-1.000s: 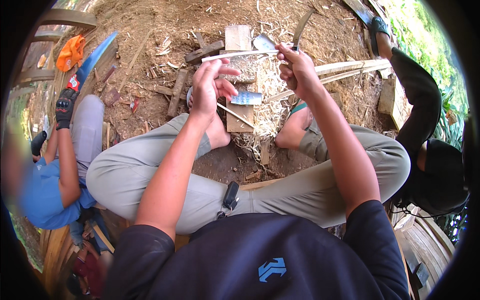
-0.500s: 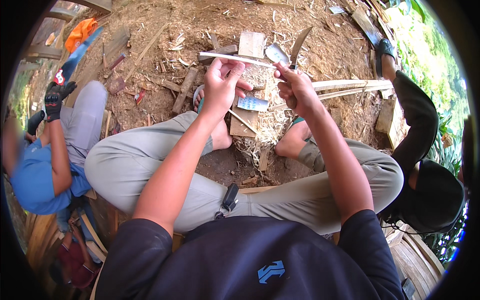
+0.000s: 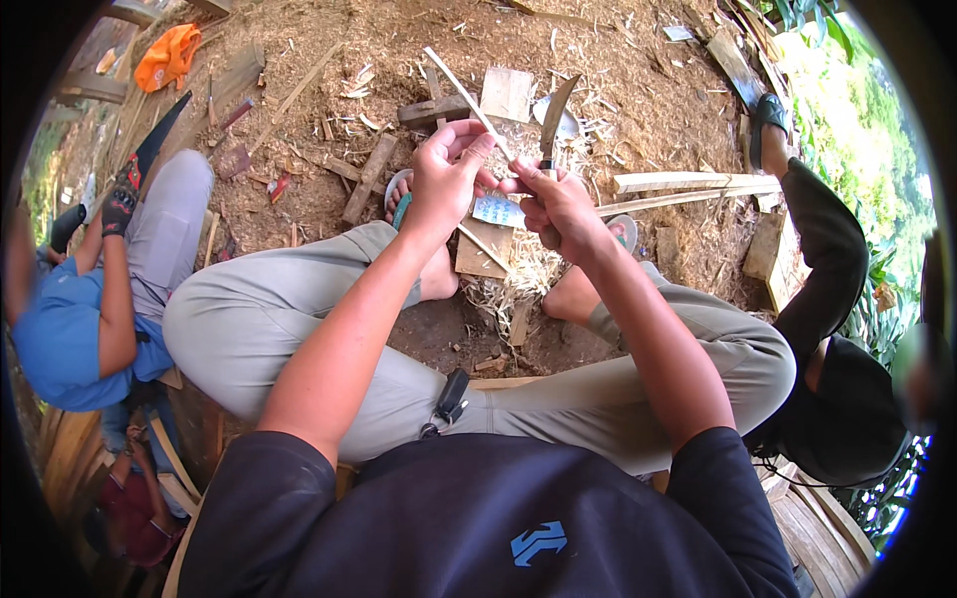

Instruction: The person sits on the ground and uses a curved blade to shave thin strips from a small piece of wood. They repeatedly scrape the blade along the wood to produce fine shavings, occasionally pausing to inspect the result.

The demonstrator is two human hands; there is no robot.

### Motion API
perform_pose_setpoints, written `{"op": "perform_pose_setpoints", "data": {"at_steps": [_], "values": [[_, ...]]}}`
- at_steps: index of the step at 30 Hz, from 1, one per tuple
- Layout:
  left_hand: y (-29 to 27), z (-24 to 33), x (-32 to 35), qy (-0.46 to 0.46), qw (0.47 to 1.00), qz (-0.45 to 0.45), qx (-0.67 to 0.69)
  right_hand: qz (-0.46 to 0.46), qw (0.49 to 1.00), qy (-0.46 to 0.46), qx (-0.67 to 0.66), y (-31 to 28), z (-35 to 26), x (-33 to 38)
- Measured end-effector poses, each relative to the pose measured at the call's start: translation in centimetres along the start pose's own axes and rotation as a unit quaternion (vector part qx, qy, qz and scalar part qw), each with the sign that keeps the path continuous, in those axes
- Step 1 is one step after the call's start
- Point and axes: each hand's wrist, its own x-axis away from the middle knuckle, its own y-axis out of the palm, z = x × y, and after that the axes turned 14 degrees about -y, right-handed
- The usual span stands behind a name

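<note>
A thin pale wooden stick [image 3: 462, 94] is pinched in my left hand [image 3: 447, 181], slanting from its far left tip down toward my right hand. My right hand [image 3: 566, 211] is closed round the handle of a curved knife [image 3: 557, 113], whose blade points up and away. The fingers and thumb of this hand are close to the stick's near end; whether they touch it I cannot tell. Below the hands lie a small printed card [image 3: 497, 210], a flat wooden board [image 3: 473, 261] and another thin stick [image 3: 484, 249], between my feet.
Shavings [image 3: 513, 289] and wood blocks [image 3: 506, 95] litter the ground. Long pale strips [image 3: 688, 182] lie to the right. A person in blue [image 3: 75, 339] with a handsaw [image 3: 159, 135] sits left; a person in black [image 3: 832, 399] sits right. An orange cloth [image 3: 167, 58] lies far left.
The stick has swung from nearly level to a steep slant, its left tip now farther away. My right hand and the knife have moved left, closer to my left hand. The neighbour's saw has dropped lower.
</note>
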Motion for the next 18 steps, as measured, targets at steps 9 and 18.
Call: {"op": "perform_pose_setpoints", "data": {"at_steps": [9, 18], "values": [[0.0, -0.3, -0.1, -0.003, 1.000, -0.007, 0.010, -0.009, 0.999, -0.010, 0.031, 0.4, 1.2, 0.1], [0.0, -0.7, -0.2, 0.000, 1.000, -0.014, 0.014, -0.023, 0.999, 0.008, 0.032, 0.8, 0.7, 0.5]]}}
